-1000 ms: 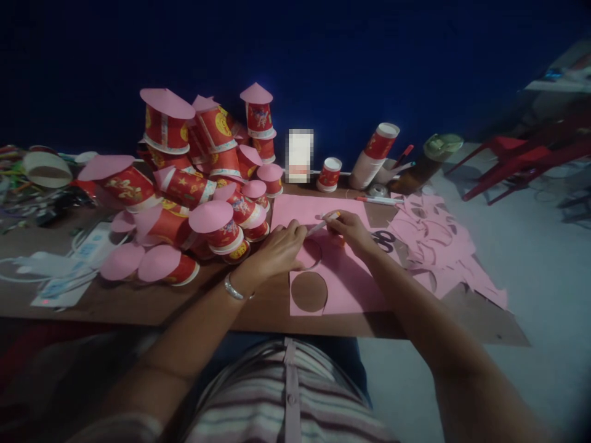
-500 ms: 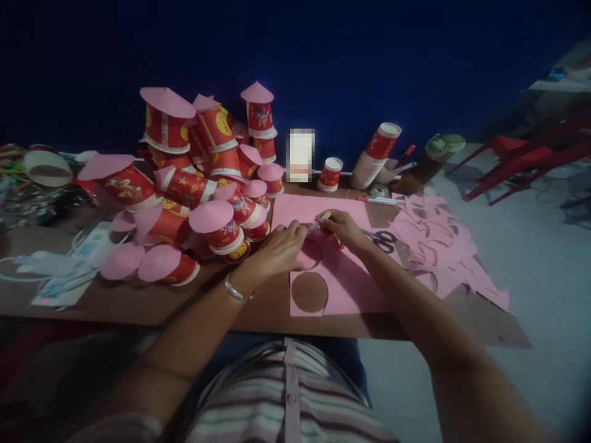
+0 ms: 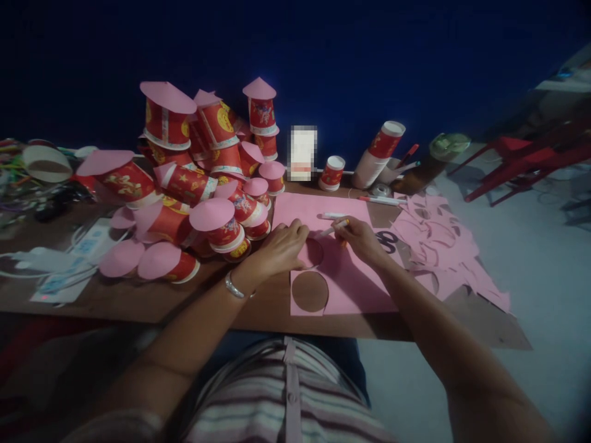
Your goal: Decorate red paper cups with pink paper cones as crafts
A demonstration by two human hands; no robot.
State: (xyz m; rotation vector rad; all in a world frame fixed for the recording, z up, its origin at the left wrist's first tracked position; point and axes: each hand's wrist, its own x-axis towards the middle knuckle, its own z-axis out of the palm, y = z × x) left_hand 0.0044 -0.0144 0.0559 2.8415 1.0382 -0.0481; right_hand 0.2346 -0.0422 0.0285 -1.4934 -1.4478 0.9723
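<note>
My left hand (image 3: 285, 245) bends over a round pink disc (image 3: 311, 253), thumb and fingers pressing it onto a large pink paper sheet (image 3: 353, 283). A white marker with an orange end (image 3: 333, 228) is pinched in my right hand (image 3: 357, 239), its tip near the disc's upper edge. On the sheet above it lies another white pen (image 3: 333, 216). Below the disc, a round hole (image 3: 309, 291) in the sheet shows the brown table. Beside my right forearm are scissors (image 3: 386, 242), their blades hidden.
Red paper cups with pink cone tops (image 3: 217, 223) crowd the left. A single cup (image 3: 332, 173), stacked cups (image 3: 379, 154) and a bottle (image 3: 436, 157) stand behind. Pink scraps (image 3: 438, 240) heap at right. A power strip (image 3: 76, 258) lies far left; a red stool (image 3: 517, 154) stands beyond.
My right hand has moved right and slightly toward me with the marker. The white pen on the sheet now shows. My left hand stays on the disc.
</note>
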